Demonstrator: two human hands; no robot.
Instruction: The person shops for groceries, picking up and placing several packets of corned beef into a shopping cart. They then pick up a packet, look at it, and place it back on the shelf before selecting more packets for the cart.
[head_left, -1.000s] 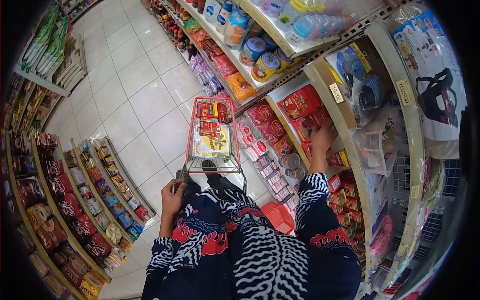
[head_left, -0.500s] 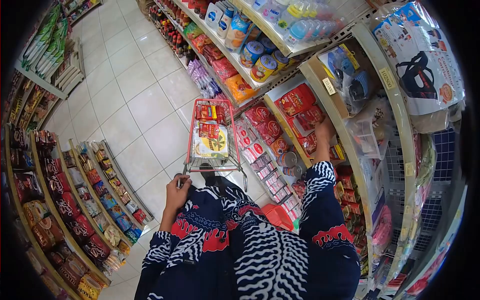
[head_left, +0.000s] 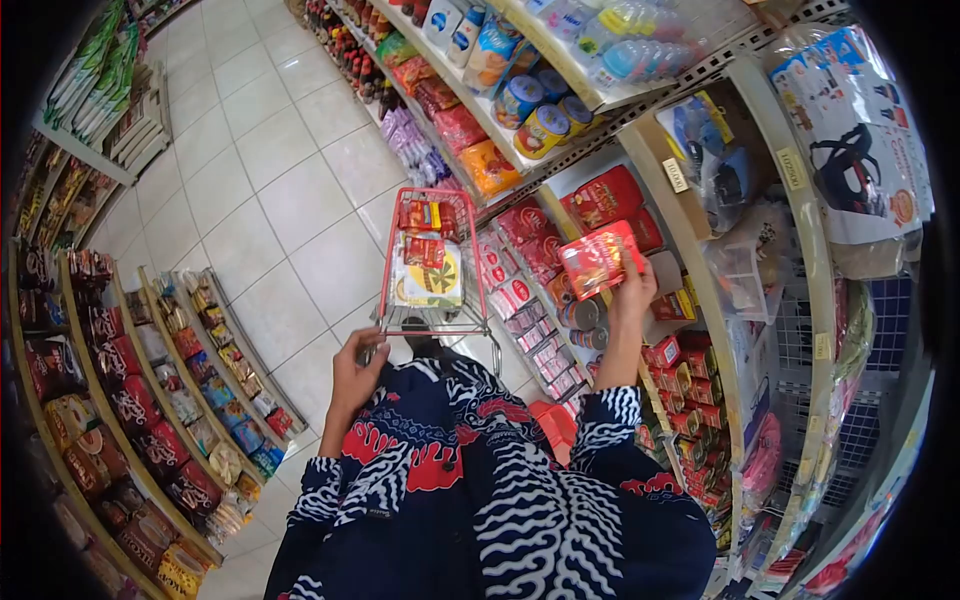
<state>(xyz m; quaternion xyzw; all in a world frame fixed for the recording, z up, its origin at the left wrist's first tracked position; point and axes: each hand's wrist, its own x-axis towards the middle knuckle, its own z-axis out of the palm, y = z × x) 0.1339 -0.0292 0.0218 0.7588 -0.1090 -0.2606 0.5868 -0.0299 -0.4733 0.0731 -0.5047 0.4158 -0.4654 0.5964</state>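
Observation:
A red packet [head_left: 599, 262] with a picture and pale lettering is in my right hand [head_left: 633, 296], out in front of the shelf. My fingers grip its right end. Behind it, more red packs [head_left: 605, 197] stand on the same shelf. My left hand [head_left: 356, 378] is curled at the near left corner of a small shopping cart [head_left: 432, 331] with a red rim, around its handle, which is mostly hidden. In the cart lie several red packets [head_left: 425, 214] and a white and yellow item with a green design [head_left: 427, 285].
On the right, shelves hold tins [head_left: 543, 130], baby bottles [head_left: 640, 60], a boxed baby carrier [head_left: 850, 150] and small boxes [head_left: 545, 350]. Snack shelves [head_left: 150, 420] line the left. A tiled aisle [head_left: 270, 170] runs ahead. A red plastic item [head_left: 553, 430] sits low beside me.
My right hand has drawn back from the shelf with a red packet, moving left toward the cart. My left hand stays by the cart's corner, and the view has shifted slightly.

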